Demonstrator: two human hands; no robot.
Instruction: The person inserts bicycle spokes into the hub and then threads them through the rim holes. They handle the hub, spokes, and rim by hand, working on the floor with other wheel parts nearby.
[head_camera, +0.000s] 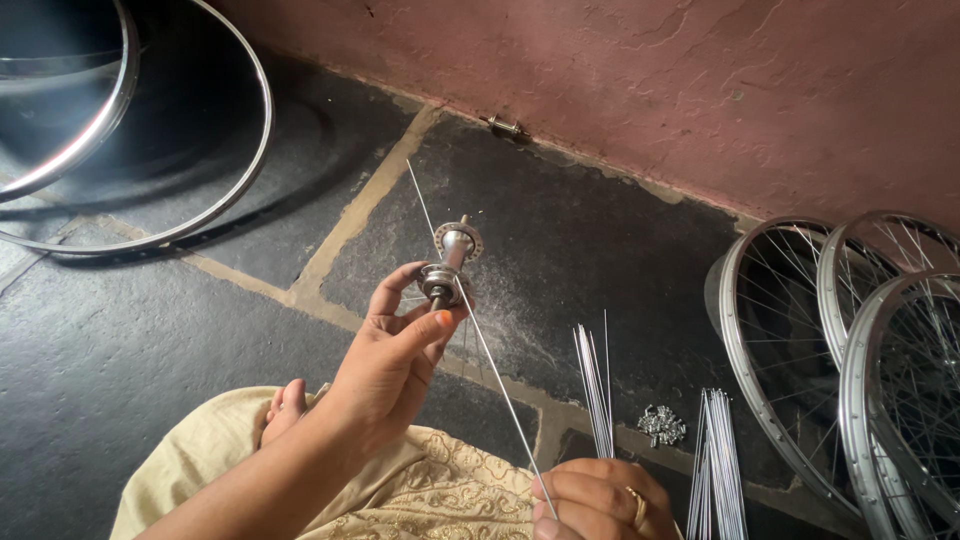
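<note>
Head view, looking down at a dark stone floor beside a reddish wall.

The left hand (395, 345) is raised in front of me, fingers closed around a wheel hub (450, 262), thumb pressed against the near flange. I see the hub as a short metal spindle, shiny, with a round drilled flange at each end and an axle stub poking out of the far end. It is held tilted, far end pointing up and away toward the wall, above the floor and not touching it.

The right hand (600, 500) sits low at the bottom edge, fingers pinched shut on the lower end of a spoke (480, 335). A ring shows on one finger. The spoke is a thin, straight, bright wire; it runs up and left from the right hand, passes the near flange of the hub, and carries on beyond it toward the wall. I cannot tell whether it goes through a flange hole or merely lies against it.

On the floor near the right hand: a loose bundle of spokes (595, 385), a second bundle (718, 460) just to its right, and a small heap of nipples (661, 425) between them. Spoked wheels (850, 360) lean at right. Bare rims (150, 130) lie at upper left. A second hub (505, 127) lies at the foot of the wall.
</note>
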